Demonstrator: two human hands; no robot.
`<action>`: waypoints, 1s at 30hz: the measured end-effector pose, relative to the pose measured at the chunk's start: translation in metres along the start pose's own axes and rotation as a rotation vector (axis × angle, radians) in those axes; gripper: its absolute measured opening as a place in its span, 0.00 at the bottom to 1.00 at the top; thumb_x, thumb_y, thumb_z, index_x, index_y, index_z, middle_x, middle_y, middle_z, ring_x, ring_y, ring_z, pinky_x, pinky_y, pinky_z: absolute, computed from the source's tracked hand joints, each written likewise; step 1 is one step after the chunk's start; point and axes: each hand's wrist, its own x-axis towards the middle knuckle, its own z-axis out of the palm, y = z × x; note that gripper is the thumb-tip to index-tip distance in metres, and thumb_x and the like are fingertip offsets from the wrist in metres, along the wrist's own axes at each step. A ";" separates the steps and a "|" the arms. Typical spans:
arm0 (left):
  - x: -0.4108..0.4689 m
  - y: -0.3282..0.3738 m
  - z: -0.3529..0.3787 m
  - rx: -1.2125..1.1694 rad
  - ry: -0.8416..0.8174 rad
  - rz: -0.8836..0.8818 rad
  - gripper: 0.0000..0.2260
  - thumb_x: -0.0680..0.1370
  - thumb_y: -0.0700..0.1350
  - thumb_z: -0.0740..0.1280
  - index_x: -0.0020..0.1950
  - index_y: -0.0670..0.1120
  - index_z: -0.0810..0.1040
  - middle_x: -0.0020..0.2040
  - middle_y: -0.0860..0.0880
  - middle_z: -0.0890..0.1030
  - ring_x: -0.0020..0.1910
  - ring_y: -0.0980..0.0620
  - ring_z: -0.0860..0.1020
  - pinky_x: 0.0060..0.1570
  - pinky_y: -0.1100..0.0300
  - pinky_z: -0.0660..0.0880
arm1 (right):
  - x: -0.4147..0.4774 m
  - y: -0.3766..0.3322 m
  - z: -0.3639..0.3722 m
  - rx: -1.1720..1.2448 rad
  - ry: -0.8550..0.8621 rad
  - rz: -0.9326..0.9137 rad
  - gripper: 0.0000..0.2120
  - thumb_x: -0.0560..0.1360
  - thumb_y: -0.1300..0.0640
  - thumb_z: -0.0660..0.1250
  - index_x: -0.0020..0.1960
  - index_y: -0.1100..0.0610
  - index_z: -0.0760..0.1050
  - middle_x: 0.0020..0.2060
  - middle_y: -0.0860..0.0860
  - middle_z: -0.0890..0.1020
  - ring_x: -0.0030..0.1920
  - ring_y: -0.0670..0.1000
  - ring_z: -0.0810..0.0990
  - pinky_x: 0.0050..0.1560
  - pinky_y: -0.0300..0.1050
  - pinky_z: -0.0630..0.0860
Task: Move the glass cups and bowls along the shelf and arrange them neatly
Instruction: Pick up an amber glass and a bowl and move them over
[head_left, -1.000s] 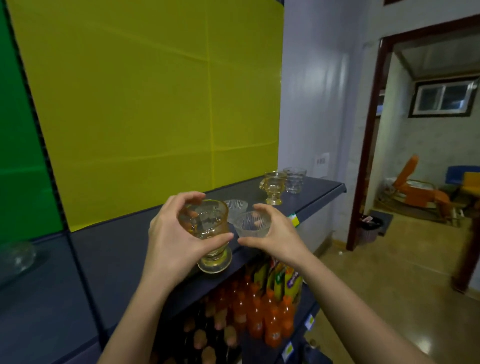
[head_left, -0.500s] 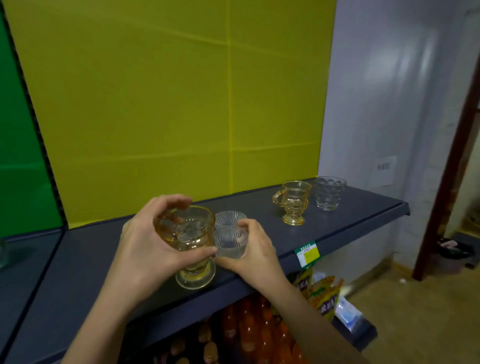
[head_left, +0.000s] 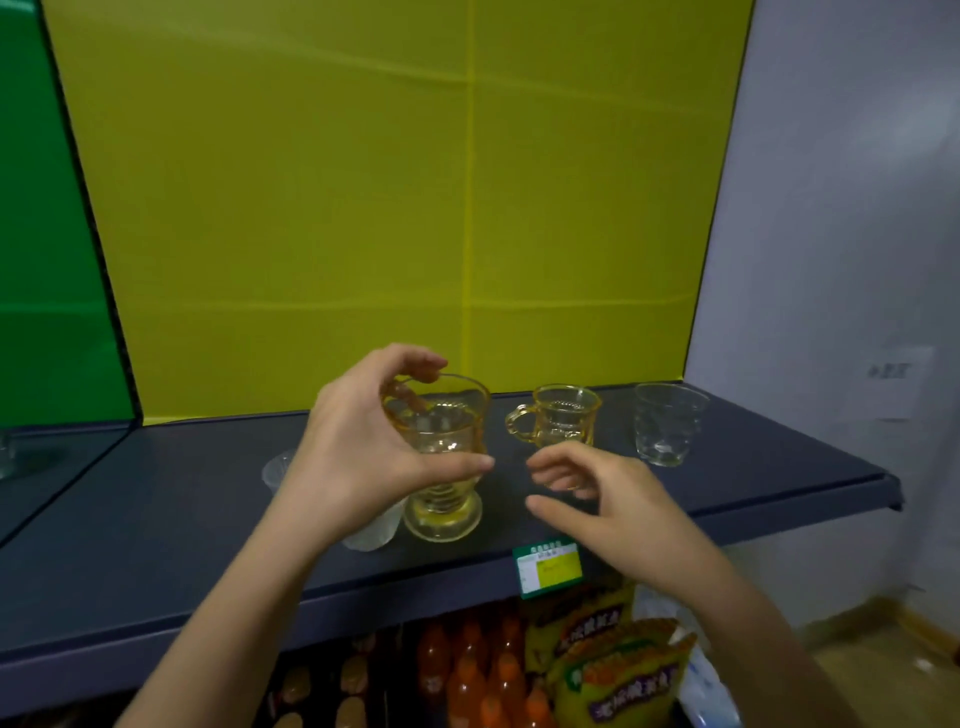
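My left hand (head_left: 358, 457) grips an amber footed glass cup (head_left: 441, 457) whose foot is at the dark shelf (head_left: 182, 519) near its front edge. Two small clear ribbed bowls are mostly hidden behind that hand: one (head_left: 275, 470) peeks out to its left, the other (head_left: 376, 530) below the wrist beside the cup's foot. My right hand (head_left: 592, 499) hovers to the right of the cup with loosely curled fingers and holds nothing. Behind it stand an amber handled cup (head_left: 563, 415) and a clear dimpled tumbler (head_left: 667, 423).
A yellow panel backs the shelf, a green one lies to the left, with a glass object (head_left: 8, 452) at the far left edge. A price tag (head_left: 548, 566) hangs on the shelf's front edge. Orange drink bottles (head_left: 467, 670) and snack bags (head_left: 618, 670) fill the shelf below.
My right hand has let go of the small clear bowl, which now sits by the amber cup's foot, and drawn away to the right. The view has shifted left.
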 end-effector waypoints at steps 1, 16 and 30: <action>0.003 0.002 0.011 0.004 -0.006 -0.006 0.36 0.48 0.64 0.74 0.54 0.54 0.76 0.49 0.59 0.79 0.46 0.57 0.79 0.49 0.54 0.78 | -0.002 0.008 -0.009 -0.021 -0.001 -0.001 0.13 0.70 0.47 0.69 0.54 0.44 0.75 0.47 0.40 0.81 0.50 0.39 0.78 0.55 0.42 0.76; 0.018 -0.012 0.103 0.154 0.005 -0.153 0.33 0.55 0.54 0.79 0.58 0.50 0.74 0.55 0.53 0.78 0.53 0.55 0.75 0.52 0.59 0.71 | -0.007 0.074 -0.050 -0.193 -0.058 -0.014 0.09 0.70 0.43 0.65 0.51 0.39 0.73 0.45 0.34 0.79 0.49 0.37 0.77 0.53 0.44 0.77; 0.003 -0.002 0.069 0.525 -0.010 -0.028 0.32 0.69 0.64 0.66 0.67 0.48 0.67 0.61 0.49 0.75 0.61 0.51 0.71 0.56 0.63 0.64 | 0.011 0.040 -0.046 -0.190 -0.047 -0.199 0.12 0.72 0.44 0.65 0.55 0.43 0.74 0.48 0.35 0.78 0.51 0.37 0.76 0.52 0.41 0.76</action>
